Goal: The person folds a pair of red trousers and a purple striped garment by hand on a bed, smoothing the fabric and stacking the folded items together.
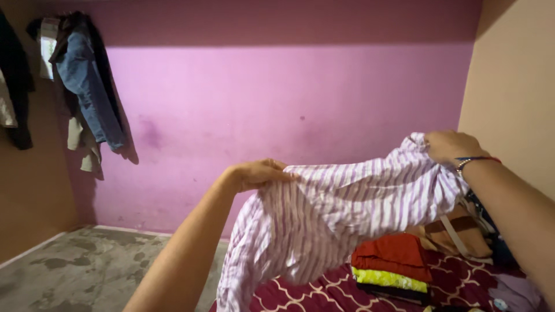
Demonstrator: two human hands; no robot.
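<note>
A bed is seen at the lower right, covered by a maroon sheet with a pale lattice pattern. A small stack of folded clothes is laid directly on it: a rust-red piece on top, a yellow-green one under it, a dark piece at the bottom. Just beside the stack, toward the right wall, a tan bundle with pale straps is placed. A lilac cloth is spread near the bed's right edge. A grey, stained concrete floor is seen to the left of the bed.
</note>
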